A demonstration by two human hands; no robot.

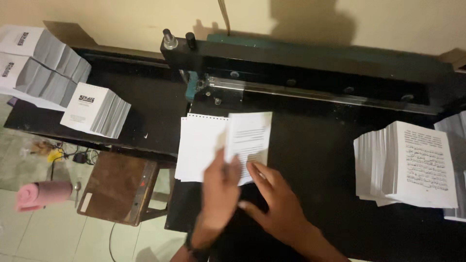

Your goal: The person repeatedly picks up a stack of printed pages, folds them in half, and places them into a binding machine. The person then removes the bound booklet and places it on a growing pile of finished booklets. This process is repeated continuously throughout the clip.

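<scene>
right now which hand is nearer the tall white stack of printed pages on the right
Right. The right hand lies closer to the tall white stack of printed pages; the left hand sits farther left.

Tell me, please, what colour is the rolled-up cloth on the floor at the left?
The rolled cloth is pink, seen in the head view.

Cream wall (121, 19) (dim), tiled floor (43, 233)

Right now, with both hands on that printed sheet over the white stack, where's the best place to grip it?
Probably the near bottom edge of the printed sheet, coming from the person's side. It lies flat and overhangs the white stack, and the left hand and right hand already meet there. The cutter bar crowds the far edge.
</scene>
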